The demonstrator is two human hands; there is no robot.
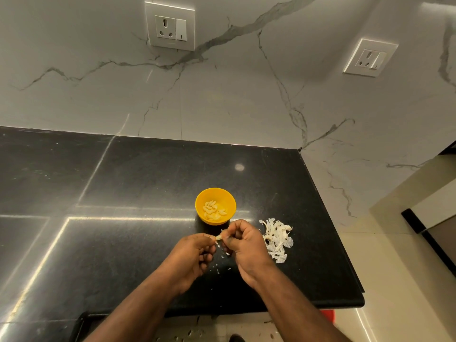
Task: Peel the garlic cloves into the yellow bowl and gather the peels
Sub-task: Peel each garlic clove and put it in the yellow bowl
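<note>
Pinching one small garlic clove (pixel 218 237) between them, the left hand (pixel 191 253) and the right hand (pixel 243 243) meet just above the black counter (pixel 123 243), close in front of the yellow bowl (pixel 215 206). The left hand's thumb and forefinger grip one end of the clove, most likely to keep it steady, while the right hand's fingertips close on the other end, where a scrap of pale skin seems to be lifting; the other fingers of both hands are curled in, so neither hand is spread wide. Working this near the bowl makes sense: a bare clove need only go a short way forward to drop in. The bowl already holds a heap of peeled cloves (pixel 213 210), which suggests the peeling is well along, though whether more unpeeled cloves remain I cannot tell, as none show on the counter. A loose pile of peels (pixel 277 239) lies to the right of the right hand, apart from the bowl, probably so that skin stays out of the clean garlic. Smaller flakes (pixel 217 269) are scattered on the counter under and between the wrists, where they fall during the work, and a few bits lie on the floor (pixel 190 334) below the counter edge; all these would need sweeping over to the pile.
</note>
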